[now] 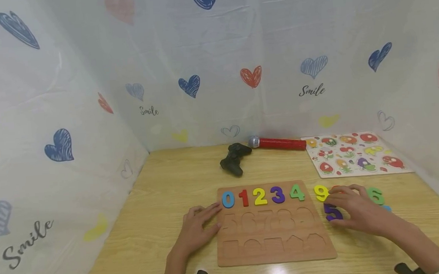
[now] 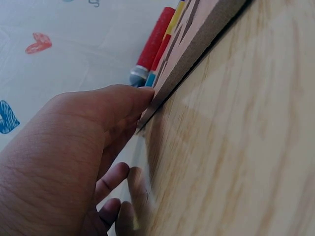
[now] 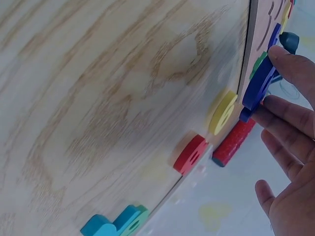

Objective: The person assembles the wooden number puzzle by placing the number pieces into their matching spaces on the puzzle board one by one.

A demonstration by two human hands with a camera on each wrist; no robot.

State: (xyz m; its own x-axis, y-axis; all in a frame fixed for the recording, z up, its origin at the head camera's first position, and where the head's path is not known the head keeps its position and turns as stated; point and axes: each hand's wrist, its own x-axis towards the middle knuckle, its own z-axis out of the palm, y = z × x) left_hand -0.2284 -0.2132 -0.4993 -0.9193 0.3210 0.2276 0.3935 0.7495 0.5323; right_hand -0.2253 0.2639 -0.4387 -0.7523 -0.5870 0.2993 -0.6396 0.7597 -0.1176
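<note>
A wooden number board (image 1: 273,236) lies on the table, with blue 0, red 1, yellow 2, purple 3 and green 4 in its top row. My left hand (image 1: 197,230) touches the board's left edge with fingers fairly straight, also seen in the left wrist view. My right hand (image 1: 360,209) pinches a purple number 5 (image 1: 332,212) between thumb and fingers, right of the board. In the right wrist view this purple 5 (image 3: 258,88) is tilted above the table. Near that hand lie a yellow 9 (image 1: 321,193), a green 6 (image 1: 375,196), a red number (image 3: 190,155) and a light-blue piece (image 3: 98,226).
Behind the board are a black game controller (image 1: 235,159) and a red microphone (image 1: 282,143) with a silver head. A fruit picture board (image 1: 355,172) lies at the back right. A white curtain (image 1: 217,111) printed with hearts encloses the wooden table (image 1: 161,184).
</note>
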